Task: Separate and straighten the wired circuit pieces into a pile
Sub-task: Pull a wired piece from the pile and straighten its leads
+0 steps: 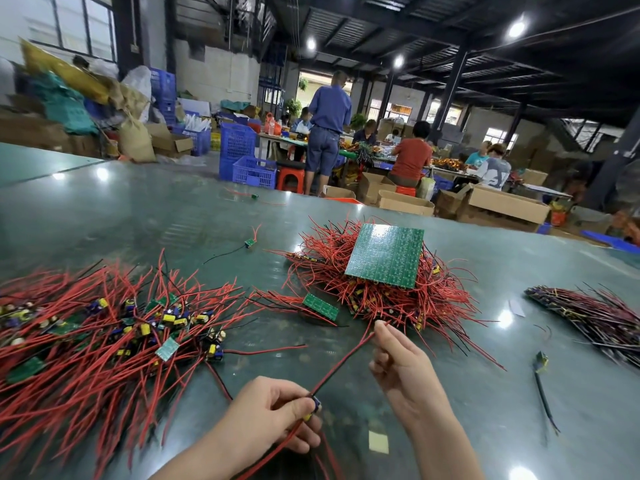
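Note:
My left hand [277, 414] pinches one small wired circuit piece [314, 405] at its board end, low in the middle. Its red and black wires [341, 365] run up and to the right, taut, to my right hand [398, 362], whose thumb and forefinger pinch the far wire end. A tangled heap of circuit pieces with red wires [104, 337] lies at the left. A second red-wired heap [374, 282] sits in the middle, with a large green circuit panel [386, 254] lying on top of it.
An aligned bundle of wired pieces [588, 317] lies at the right on the green table [173, 220]. A small green board strip [320, 306], a stray piece [249, 242] and a loose black-wired piece [542, 365] lie around. People work at tables beyond.

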A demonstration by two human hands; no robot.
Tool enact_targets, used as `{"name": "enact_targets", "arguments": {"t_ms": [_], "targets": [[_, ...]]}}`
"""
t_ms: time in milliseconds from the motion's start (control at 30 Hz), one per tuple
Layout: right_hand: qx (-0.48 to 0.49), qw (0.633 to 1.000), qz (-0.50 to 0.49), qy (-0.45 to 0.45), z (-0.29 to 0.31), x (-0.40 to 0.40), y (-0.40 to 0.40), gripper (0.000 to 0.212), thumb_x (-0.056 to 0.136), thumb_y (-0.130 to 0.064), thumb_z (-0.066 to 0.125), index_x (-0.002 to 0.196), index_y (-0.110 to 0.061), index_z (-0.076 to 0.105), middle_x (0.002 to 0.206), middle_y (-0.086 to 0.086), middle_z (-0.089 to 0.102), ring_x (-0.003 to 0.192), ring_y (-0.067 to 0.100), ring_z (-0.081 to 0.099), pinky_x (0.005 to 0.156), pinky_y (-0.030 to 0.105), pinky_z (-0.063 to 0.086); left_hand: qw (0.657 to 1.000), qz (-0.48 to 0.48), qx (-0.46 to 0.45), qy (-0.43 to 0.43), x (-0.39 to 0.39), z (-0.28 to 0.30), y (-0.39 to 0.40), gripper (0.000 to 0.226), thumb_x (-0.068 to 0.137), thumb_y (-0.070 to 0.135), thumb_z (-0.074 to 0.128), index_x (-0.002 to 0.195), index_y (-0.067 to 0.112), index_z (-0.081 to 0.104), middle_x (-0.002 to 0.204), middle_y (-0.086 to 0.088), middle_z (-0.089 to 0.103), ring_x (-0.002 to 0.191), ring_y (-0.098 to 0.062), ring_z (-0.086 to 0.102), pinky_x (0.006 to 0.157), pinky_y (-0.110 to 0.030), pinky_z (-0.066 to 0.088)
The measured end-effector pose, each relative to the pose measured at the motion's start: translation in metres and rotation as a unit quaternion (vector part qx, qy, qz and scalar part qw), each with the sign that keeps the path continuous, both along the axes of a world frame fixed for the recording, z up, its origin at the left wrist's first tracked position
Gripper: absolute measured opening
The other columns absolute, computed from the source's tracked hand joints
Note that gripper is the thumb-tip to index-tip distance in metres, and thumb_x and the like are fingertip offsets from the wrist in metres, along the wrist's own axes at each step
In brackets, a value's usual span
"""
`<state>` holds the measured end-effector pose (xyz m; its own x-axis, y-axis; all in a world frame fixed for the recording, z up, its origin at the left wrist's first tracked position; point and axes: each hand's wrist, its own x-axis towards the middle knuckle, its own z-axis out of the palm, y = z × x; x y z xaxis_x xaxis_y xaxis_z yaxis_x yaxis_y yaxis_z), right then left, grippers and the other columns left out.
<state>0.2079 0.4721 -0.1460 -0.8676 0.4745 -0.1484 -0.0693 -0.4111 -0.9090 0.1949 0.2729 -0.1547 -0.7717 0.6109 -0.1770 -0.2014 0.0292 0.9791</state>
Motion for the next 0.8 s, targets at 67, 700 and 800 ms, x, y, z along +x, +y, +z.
{"name": "enact_targets", "arguments": {"t_ms": [67, 700, 800], "targets": [[0.005, 1.0, 0.003, 0.004, 0.001, 0.001, 0.004, 0.012, 0.062, -0.027, 0.073, 0.066, -0.016, 0.076, 0.058, -0.006, 0.056, 0.045, 0.004, 0.041, 0.043, 0.017, 0.039, 1.0, -0.004, 0.002, 0.003, 0.0, 0.0, -0.001, 0.012, 0.09, -0.003, 0.053, 0.084, -0.005, 0.064, 0.068, -0.017, 0.068, 0.06, -0.024, 0.068, 0.054, -0.027, 0.056], [-0.108, 0.994, 0.012, -0.017, -0.002, -0.001, 0.006, 0.007, 0.084, -0.028, 0.063, 0.085, -0.021, 0.066, 0.061, -0.006, 0.063, 0.045, 0.005, 0.044, 0.048, 0.019, 0.032, 0.887, 0.248, -0.271, 0.278, -0.067, 0.078, -0.079, 0.013, 0.089, 0.017, 0.062, 0.089, 0.008, 0.072, 0.079, -0.008, 0.074, 0.064, -0.018, 0.065, 0.053, -0.023, 0.047], [-0.115, 0.993, 0.013, -0.011, 0.0, 0.0, 0.005, 0.006, 0.088, -0.023, 0.06, 0.085, -0.019, 0.064, 0.06, -0.006, 0.061, 0.046, 0.005, 0.044, 0.049, 0.02, 0.031, 0.692, 0.281, -0.517, 0.419, -0.076, 0.073, -0.095, 0.046, 0.085, 0.027, 0.067, 0.125, 0.006, 0.057, 0.113, -0.016, 0.067, 0.106, -0.03, 0.059, 0.088, -0.036, 0.046]]}}
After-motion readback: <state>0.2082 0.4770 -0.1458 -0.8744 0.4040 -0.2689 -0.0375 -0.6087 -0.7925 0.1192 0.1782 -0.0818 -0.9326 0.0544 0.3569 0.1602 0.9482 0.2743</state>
